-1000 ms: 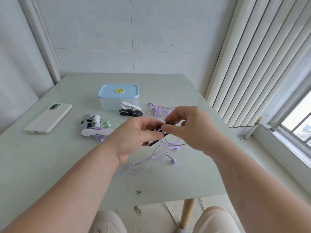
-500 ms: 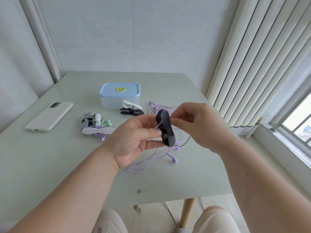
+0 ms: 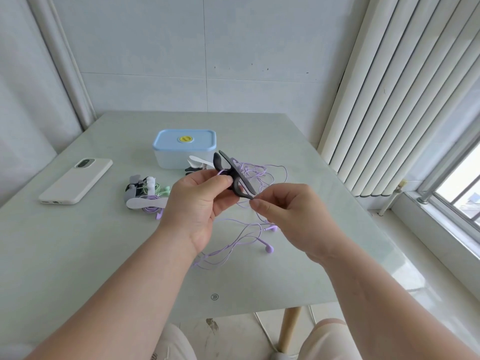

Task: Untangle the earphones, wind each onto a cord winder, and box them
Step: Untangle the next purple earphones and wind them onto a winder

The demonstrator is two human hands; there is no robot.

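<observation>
My left hand (image 3: pixel 200 201) grips a black cord winder (image 3: pixel 235 175) above the middle of the table, its flaps spread apart. My right hand (image 3: pixel 291 216) pinches the purple earphone cord (image 3: pixel 241 235) just below the winder's lower tip. That cord trails down in loose loops to the table, with two purple earbuds (image 3: pixel 269 248) lying near my right wrist. More purple cord (image 3: pixel 262 172) lies tangled behind the winder. A clear box with a blue lid (image 3: pixel 184 146) stands shut at the back.
Wound earphones on white and grey winders (image 3: pixel 146 196) lie left of my hands. More winders (image 3: pixel 197 162), white and black, sit in front of the box. A phone in a white case (image 3: pixel 76 180) lies at the left. Blinds and a window stand at the right.
The winder has turned in my left hand and its flaps now stand spread apart. My right hand has dropped from the winder's top to the cord below its lower tip.
</observation>
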